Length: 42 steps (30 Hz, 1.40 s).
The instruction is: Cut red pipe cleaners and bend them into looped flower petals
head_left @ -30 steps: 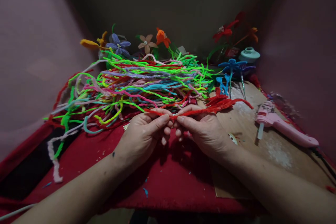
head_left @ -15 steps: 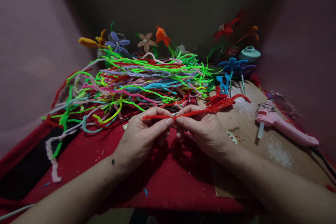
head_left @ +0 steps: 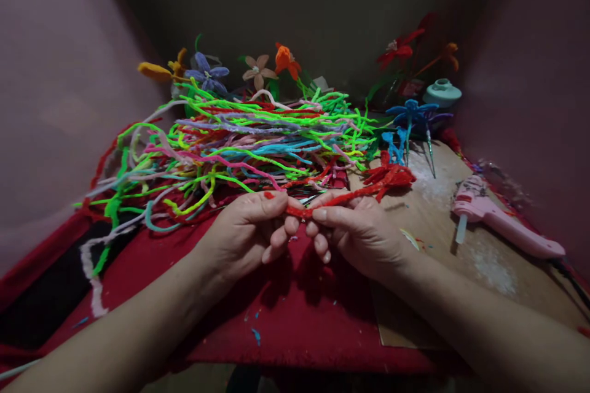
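A red pipe cleaner [head_left: 338, 199] is stretched between my two hands above the red cloth. My left hand [head_left: 251, 221] pinches its left end between thumb and forefinger, and a short red tip shows over the thumb. Close beside it, my right hand [head_left: 362, 224] grips the same pipe cleaner with thumb and forefinger, the other fingers curled below. Just past the right hand lies a bunch of red pipe cleaner pieces [head_left: 391, 178], and I cannot tell whether the held one is joined to it.
Behind my hands spreads a heap of coloured pipe cleaners [head_left: 258, 135]. A pink glue gun [head_left: 507, 221] rests on a brown board [head_left: 415, 313] at the right. Pipe-cleaner flowers, including a purple one [head_left: 207, 73] and a blue one [head_left: 410, 112], stand at the back.
My left thumb has shifted left and up along the red pipe cleaner, leaving a wider gap between the thumbs. The long curved red end at the right has drawn in.
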Motion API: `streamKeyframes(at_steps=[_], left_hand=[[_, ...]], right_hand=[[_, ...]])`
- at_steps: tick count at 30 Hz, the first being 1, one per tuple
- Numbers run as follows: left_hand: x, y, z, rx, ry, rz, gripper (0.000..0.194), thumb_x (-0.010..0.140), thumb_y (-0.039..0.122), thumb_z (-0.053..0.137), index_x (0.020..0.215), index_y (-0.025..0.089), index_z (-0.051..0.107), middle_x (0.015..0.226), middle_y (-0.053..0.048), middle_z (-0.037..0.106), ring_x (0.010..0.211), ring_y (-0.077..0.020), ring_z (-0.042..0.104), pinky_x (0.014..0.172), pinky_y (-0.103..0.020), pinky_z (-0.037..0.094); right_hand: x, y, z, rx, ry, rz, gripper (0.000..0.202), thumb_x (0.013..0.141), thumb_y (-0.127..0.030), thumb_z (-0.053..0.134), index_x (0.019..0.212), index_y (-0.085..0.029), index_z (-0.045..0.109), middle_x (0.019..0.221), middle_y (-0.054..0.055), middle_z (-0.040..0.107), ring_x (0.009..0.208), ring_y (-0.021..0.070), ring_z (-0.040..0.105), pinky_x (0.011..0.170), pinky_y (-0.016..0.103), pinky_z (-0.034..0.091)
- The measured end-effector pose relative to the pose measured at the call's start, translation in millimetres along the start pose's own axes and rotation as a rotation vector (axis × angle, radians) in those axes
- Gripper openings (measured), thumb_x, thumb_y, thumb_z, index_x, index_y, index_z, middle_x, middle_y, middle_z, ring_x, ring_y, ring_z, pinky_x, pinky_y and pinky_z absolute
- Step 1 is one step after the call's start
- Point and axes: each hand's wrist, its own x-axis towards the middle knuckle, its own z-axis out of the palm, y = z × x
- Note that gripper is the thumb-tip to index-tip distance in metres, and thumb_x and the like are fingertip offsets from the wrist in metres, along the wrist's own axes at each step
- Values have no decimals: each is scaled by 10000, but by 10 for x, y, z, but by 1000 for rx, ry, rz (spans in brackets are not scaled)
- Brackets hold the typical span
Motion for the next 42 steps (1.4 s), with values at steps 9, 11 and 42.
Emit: streamKeyframes(at_steps=[9, 11, 42], left_hand=[[-14, 219, -200, 849, 292, 184, 246, 766, 396, 557, 670, 170, 584, 573, -1, 550, 489, -103, 466, 450, -213, 321], [-13, 225, -268, 1306, 223, 194, 229, 765, 389, 542, 680, 180, 583, 625, -14, 567, 558, -130, 490, 503, -234, 326], [-192, 213, -371, 2074, 107, 417, 405, 838, 219, 347, 1209, 224, 510, 899, -98, 557, 782, -226, 531, 600, -309, 420]], right_hand=[[30, -54, -36, -97, 178, -102, 111, 687, -223, 683, 744, -159, 614, 561, -13, 627, 398, 86, 532, 359, 182, 420], [30, -69, -25, -119, 210, -109, 111, 684, -230, 681, 726, -156, 609, 546, -17, 615, 383, 80, 517, 338, 172, 393], [147, -172, -178, -269, 466, -183, 163, 715, -246, 599, 600, -134, 570, 505, -10, 544, 351, 57, 456, 310, 170, 351]])
